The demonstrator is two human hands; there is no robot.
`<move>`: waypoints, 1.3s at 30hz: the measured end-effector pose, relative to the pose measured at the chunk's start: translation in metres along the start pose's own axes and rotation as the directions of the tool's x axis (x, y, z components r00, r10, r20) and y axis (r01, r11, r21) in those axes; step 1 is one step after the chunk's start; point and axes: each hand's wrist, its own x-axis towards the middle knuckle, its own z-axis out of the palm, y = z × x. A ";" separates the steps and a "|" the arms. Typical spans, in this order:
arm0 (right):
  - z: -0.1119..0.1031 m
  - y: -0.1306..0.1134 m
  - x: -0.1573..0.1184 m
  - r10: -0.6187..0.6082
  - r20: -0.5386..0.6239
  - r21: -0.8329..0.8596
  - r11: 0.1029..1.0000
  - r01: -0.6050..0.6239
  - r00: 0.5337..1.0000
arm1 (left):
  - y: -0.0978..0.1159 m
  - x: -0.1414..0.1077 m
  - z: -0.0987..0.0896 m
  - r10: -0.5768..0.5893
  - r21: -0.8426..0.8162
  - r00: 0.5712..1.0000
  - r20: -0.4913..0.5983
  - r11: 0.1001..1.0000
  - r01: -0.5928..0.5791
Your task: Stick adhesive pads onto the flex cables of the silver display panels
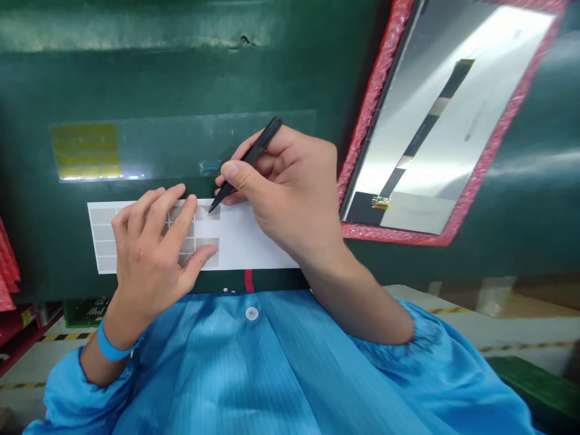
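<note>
My left hand lies on a white sheet, fingers spread over its rows of grey rectangular stickers. Black pointed tweezers are pinched between the thumb and fingers of my right hand. Their tip meets the upper grey sticker of the rightmost column; whether its edge is lifted cannot be made out. Below that sticker one place in the column is bare white. My left thumb rests over a grey sticker lower in the same column.
Beyond the sheet, a clear film strip with yellow rectangular pieces lies on the green table. At right, a display panel with a dark flat cable lies on pink bubble wrap. More pink wrap is at the left edge.
</note>
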 end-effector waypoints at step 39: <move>-0.194 -0.015 0.011 0.122 -0.202 -0.146 0.977 -0.153 0.972 | 0.132 0.105 0.064 0.200 -0.227 0.979 -0.044 0.952 -0.204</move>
